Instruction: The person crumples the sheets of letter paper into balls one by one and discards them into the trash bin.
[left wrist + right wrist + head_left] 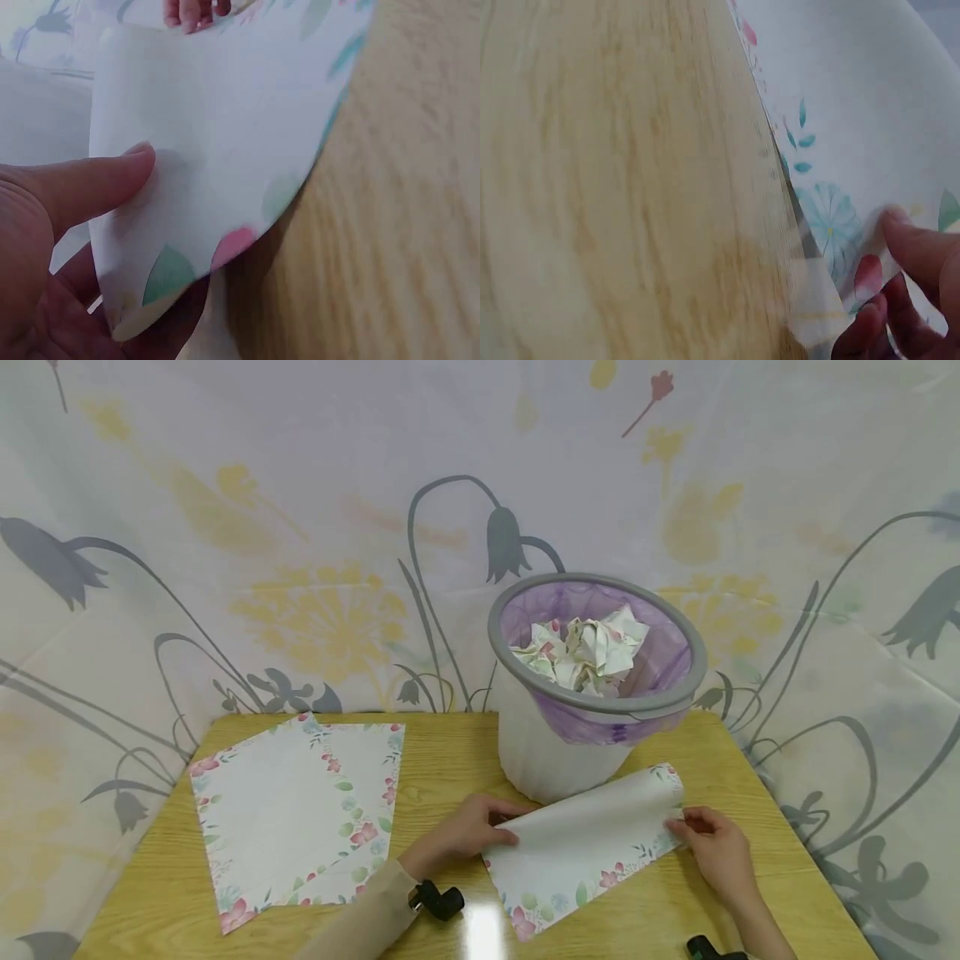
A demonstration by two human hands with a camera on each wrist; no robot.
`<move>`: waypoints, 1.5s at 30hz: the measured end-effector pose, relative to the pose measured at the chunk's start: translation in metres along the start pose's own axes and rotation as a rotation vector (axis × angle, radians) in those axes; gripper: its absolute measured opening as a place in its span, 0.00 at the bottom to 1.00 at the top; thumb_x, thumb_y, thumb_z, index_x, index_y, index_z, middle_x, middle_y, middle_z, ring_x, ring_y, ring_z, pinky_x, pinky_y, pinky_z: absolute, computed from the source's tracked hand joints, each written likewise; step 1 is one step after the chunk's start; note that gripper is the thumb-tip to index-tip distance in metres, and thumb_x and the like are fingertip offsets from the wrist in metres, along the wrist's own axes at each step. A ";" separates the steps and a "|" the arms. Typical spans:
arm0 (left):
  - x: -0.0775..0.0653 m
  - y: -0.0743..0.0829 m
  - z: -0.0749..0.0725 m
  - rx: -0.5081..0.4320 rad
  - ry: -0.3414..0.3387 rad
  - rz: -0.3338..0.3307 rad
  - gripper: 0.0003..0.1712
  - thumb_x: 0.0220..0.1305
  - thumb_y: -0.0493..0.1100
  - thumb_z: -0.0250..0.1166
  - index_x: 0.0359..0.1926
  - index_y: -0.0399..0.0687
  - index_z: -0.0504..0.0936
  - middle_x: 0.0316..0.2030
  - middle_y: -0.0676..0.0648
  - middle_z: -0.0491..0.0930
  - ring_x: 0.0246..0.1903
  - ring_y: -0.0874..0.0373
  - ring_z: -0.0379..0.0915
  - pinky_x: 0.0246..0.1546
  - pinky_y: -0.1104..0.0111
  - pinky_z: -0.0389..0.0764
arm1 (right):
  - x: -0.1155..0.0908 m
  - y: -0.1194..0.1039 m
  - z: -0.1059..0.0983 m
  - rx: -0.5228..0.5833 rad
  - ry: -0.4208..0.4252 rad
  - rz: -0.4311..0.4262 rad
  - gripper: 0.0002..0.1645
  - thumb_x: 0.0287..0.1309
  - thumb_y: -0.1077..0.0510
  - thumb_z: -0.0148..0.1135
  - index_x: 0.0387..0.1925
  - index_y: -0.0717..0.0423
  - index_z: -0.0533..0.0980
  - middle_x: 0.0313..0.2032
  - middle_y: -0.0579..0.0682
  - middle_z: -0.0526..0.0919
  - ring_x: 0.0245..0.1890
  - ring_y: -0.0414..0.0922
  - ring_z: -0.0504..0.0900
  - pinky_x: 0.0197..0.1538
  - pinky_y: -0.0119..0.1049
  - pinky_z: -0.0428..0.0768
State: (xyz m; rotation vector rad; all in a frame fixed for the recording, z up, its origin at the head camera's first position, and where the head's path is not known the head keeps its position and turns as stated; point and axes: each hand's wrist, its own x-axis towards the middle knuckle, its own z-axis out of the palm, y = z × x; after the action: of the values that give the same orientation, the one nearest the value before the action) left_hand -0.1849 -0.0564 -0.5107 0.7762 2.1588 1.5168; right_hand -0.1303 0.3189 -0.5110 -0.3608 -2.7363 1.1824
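A sheet of flower-bordered paper (577, 852) is held between both hands in front of the bin, its far side bent upward. At its left edge the left hand (476, 827) pinches it, thumb on the upper face and fingers beneath, as the left wrist view shows with the thumb on the paper (217, 135). The right hand (716, 852) pinches the right edge; in the right wrist view its thumb (915, 240) lies on top beside a blue printed flower, with curled fingers below.
A white bin (536, 760) with a grey rim and purple liner stands behind the paper, several crumpled papers (592, 652) inside. Two overlapping flower-bordered sheets (262, 818) lie at the left of the wooden table (442, 760). A patterned curtain (337, 527) hangs behind.
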 end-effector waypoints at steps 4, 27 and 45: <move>-0.008 0.004 -0.016 0.104 0.053 0.003 0.21 0.60 0.36 0.72 0.55 0.50 0.86 0.50 0.49 0.85 0.41 0.62 0.78 0.36 0.71 0.79 | -0.001 -0.002 0.003 0.088 -0.138 -0.047 0.23 0.63 0.49 0.68 0.44 0.67 0.79 0.33 0.52 0.82 0.30 0.39 0.74 0.30 0.32 0.74; -0.038 0.015 -0.043 0.780 0.118 0.185 0.14 0.68 0.32 0.62 0.45 0.50 0.90 0.46 0.53 0.85 0.49 0.54 0.81 0.49 0.61 0.81 | -0.023 -0.054 0.029 0.690 -0.422 0.051 0.27 0.76 0.61 0.46 0.67 0.78 0.62 0.53 0.56 0.82 0.44 0.41 0.84 0.47 0.41 0.84; -0.045 0.008 -0.050 0.385 0.157 0.188 0.13 0.61 0.32 0.69 0.47 0.44 0.88 0.49 0.47 0.85 0.50 0.52 0.81 0.50 0.64 0.80 | -0.031 -0.076 0.035 0.608 -0.227 -0.136 0.25 0.65 0.70 0.60 0.62 0.76 0.69 0.45 0.51 0.86 0.42 0.34 0.83 0.43 0.27 0.81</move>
State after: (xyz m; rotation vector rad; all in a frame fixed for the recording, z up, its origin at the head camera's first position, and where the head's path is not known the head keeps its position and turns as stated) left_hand -0.1789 -0.1189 -0.4857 1.0392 2.6042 1.2963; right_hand -0.1208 0.2357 -0.4805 0.0362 -2.3424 2.0128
